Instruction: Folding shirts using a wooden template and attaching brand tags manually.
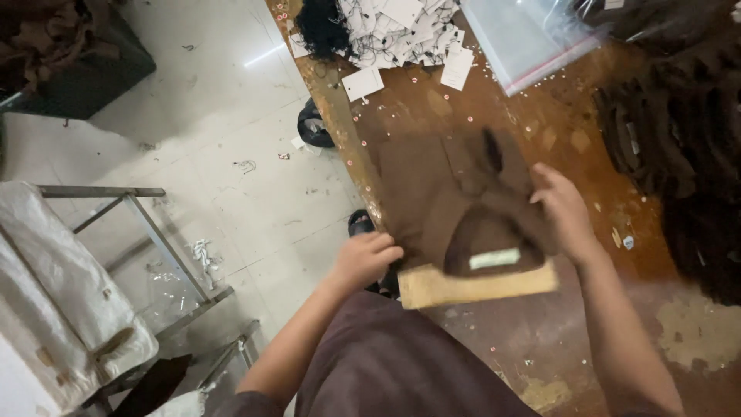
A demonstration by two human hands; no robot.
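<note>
Worn and stained, the brown wooden worktable (540,116) fills the right half of my head view, with a pale tiled floor (231,154) off to the left. On the table's near edge lies a folded brown garment (432,193), its collar with a pale label (494,258) turned toward me, resting over a cardboard sheet (463,286) that sticks out at the near side.

My left hand (367,259) sits at the garment's near-left corner, fingers curled over the edge of the fabric and pressed together on it. My right hand (563,212) lies on the garment's right side, fingers spread and pressing the cloth; I cannot tell whether it pinches anything.

At the far end of the table I see a heap of white paper tags with black strings (394,31), and just right of it a clear plastic bag (525,38). A stack of dark garments (679,147) runs along the right edge. Left on the floor stands a metal frame (139,224) draped with white sacking (62,286), and a dark bin (69,62) sits at the far left.
</note>
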